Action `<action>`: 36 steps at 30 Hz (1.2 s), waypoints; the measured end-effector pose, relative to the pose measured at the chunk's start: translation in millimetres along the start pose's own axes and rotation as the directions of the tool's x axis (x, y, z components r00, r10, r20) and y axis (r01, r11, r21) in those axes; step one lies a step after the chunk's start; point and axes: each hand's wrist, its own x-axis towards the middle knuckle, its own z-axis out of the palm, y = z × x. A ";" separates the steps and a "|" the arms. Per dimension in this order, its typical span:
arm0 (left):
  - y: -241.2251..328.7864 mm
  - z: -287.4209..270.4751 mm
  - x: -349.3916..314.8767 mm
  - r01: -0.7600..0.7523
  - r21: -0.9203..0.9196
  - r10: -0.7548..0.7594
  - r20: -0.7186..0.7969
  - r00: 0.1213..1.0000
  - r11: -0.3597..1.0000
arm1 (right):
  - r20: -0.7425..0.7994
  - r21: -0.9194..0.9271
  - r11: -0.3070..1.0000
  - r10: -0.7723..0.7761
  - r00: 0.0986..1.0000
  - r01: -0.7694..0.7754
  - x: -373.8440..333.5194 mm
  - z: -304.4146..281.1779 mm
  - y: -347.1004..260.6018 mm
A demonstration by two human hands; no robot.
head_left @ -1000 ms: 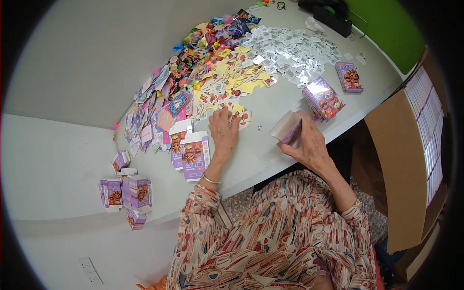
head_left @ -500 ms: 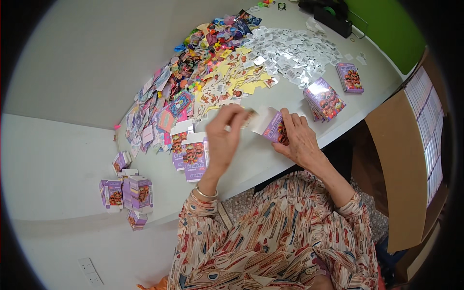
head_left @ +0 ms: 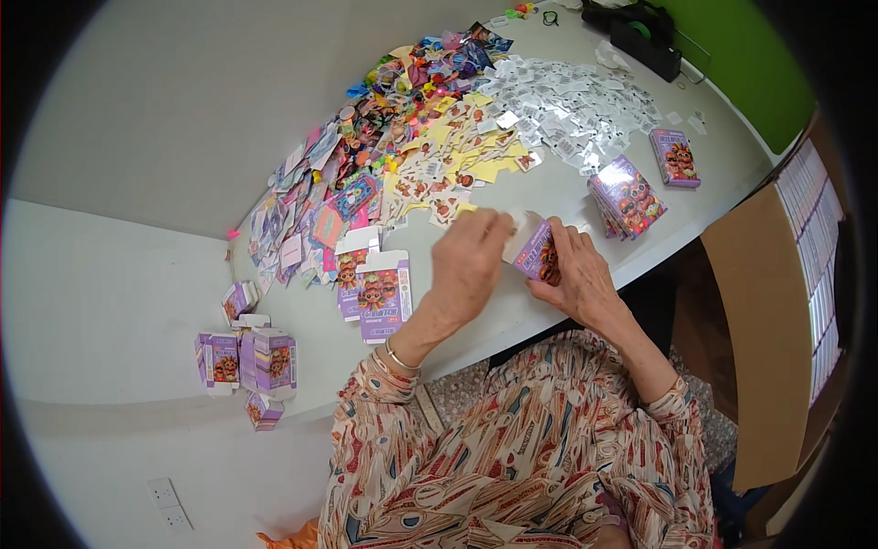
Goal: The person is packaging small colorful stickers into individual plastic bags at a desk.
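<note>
My right hand [head_left: 583,276] holds a small purple printed carton [head_left: 536,260] over the table, its fingers along the right side and the thumb below. The carton is tilted, and its white end flap stands open toward my left hand [head_left: 469,267]. The left fingers are bent and pinched together close to that opening; what they hold, if anything, is hidden. Left of this hand lie flat purple cartons [head_left: 384,297] with their white flaps out. A pile of yellow and white picture cards [head_left: 434,174] spreads just beyond the left hand.
Small clear-and-white packets [head_left: 576,105] and mixed colourful trinkets [head_left: 366,128] are heaped farther back. Filled-looking purple cartons [head_left: 627,197] are stacked at the right, near a cardboard case [head_left: 764,339] of packed boxes. More cartons [head_left: 267,360] cluster at the left edge. A black tape dispenser [head_left: 645,46] stands far right.
My left hand has moved right, up to the carton's open end, and its fingers have turned toward the opening. The right hand keeps hold of the carton. The whole view has shifted slightly.
</note>
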 end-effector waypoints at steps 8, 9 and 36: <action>-39.8 1.8 18.2 0.352 -0.527 -0.349 0.109 0.931 0.774 | 0.002 0.133 0.987 0.094 0.996 -0.094 1.5 -1.7 3.2; -64.2 3.3 24.9 0.390 -0.494 -0.414 0.065 0.908 0.777 | 0.001 0.134 0.987 0.091 0.996 -0.091 1.6 -0.5 4.7; -97.6 176.3 157.4 0.120 -0.099 -0.123 -0.032 0.992 0.988 | -0.312 0.251 0.966 0.030 0.950 0.052 -14.7 29.5 35.6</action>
